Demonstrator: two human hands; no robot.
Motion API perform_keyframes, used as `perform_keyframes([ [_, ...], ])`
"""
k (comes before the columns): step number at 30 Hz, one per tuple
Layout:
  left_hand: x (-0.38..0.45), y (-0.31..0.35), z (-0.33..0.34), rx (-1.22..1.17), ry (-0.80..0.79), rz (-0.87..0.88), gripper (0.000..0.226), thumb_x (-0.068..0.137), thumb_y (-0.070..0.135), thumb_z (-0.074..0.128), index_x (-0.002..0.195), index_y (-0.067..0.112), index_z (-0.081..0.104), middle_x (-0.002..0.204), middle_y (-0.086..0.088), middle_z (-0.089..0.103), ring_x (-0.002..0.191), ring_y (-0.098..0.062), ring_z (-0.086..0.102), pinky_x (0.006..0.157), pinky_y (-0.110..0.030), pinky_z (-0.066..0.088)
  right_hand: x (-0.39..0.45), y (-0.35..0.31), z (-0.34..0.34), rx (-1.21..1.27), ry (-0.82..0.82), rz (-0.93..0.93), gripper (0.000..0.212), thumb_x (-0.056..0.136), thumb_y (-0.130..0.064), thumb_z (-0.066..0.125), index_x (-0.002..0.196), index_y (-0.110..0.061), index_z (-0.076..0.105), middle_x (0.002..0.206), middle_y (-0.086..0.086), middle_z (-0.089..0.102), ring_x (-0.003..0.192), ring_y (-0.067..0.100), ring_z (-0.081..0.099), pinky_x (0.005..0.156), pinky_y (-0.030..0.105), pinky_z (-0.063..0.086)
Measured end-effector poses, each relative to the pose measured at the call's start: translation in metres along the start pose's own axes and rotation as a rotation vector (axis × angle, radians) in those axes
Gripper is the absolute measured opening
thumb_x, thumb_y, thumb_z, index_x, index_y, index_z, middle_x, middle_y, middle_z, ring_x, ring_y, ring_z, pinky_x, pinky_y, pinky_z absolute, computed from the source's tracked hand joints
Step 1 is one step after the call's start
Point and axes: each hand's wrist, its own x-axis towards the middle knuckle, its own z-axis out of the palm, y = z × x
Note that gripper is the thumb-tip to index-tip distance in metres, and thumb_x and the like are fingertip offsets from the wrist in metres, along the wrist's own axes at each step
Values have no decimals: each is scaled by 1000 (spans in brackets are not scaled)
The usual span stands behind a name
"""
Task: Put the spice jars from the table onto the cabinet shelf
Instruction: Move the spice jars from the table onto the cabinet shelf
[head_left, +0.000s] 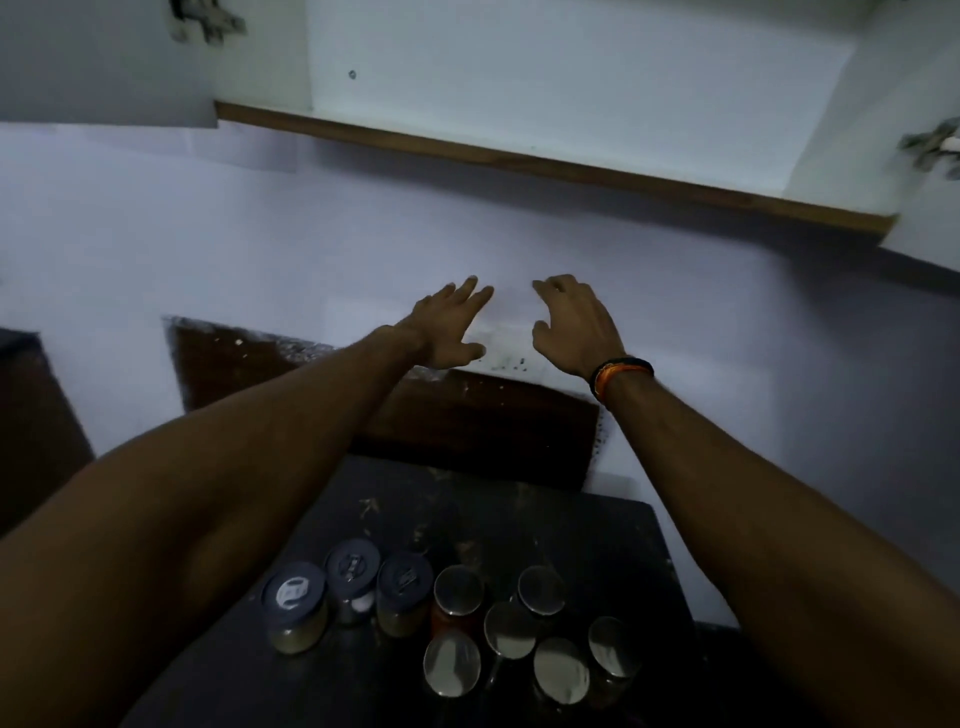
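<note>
- The spice jars (457, 621) stand clustered on the dark worktop (613, 551), all upright, none of them touched by either hand.
- Within the cluster, three jars with grey plastic lids (351, 564) form a row on its left side; six jars with shiny metal lids (561, 670) crowd together on its right side (the frame is dim, so contents are hard to read, though one metal-lidded jar shows something reddish).
- The left hand (449, 325) is raised well above and beyond the jars, in front of the pale wall (260, 249); its grip is released, fingers straight and spread, holding nothing.
- The right hand (574, 322) is level with it, just beside it with a gap between them, also well above the jars; fingers loosely bent, grip released and empty.
- A dark and orange band (621, 375) circles the right wrist.
- The cabinet shelf (519, 161), white inside with a brown wooden front edge, sits high above the jars, past both hands, its doors open.
</note>
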Motion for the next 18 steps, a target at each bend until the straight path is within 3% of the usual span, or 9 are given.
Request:
perform_keyframes([
  [18,-165,-121,108,-133,-276,-425,94,91,39,66,160,17,6,166,-12,11,152,-34,15,120,-53,23,-69,-131,183,168,-506,-230,58,88,-16,57,145,-10,48,141,12,47,127,33,46,105,42,43],
])
